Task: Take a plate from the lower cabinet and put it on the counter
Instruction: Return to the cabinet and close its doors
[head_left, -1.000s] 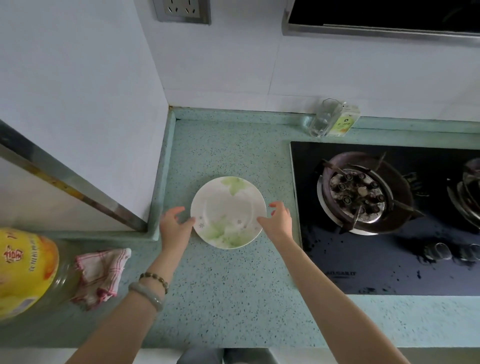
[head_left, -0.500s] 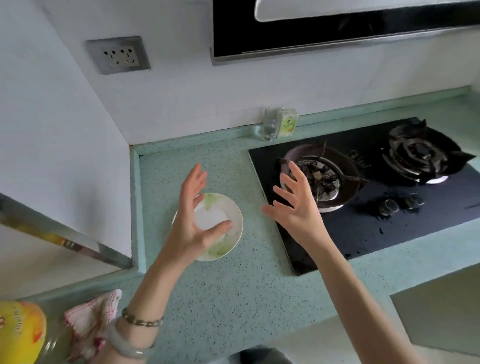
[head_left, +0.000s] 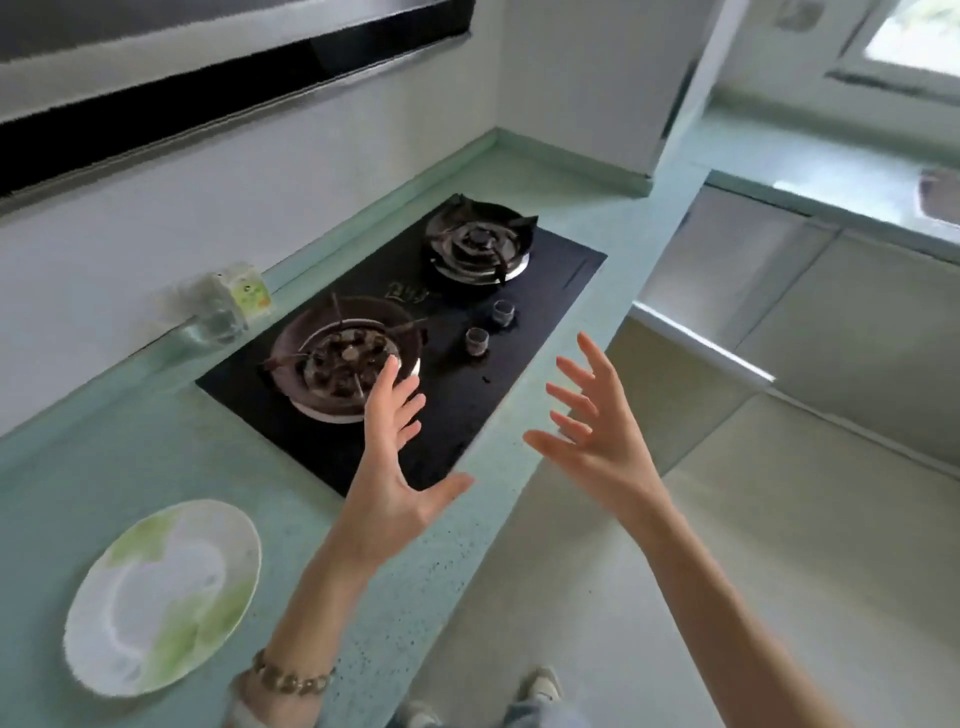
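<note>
A white plate (head_left: 163, 597) with green leaf prints lies flat on the speckled green counter (head_left: 104, 467) at the lower left, with nothing touching it. My left hand (head_left: 395, 467) is raised in the air over the front edge of the hob, fingers spread and empty, well to the right of the plate. My right hand (head_left: 592, 431) is also lifted, fingers apart and empty, beyond the counter's front edge above the floor. The lower cabinet is out of view.
A black two-burner gas hob (head_left: 415, 332) is set into the counter right of the plate. A clear glass and a small carton (head_left: 228, 306) stand by the back wall. A range hood (head_left: 208, 78) hangs above. Pale floor (head_left: 779, 519) lies to the right.
Both hands let go of the plate and rose, open, off to the right. The view has swung right, so the plate now sits at the lower left.
</note>
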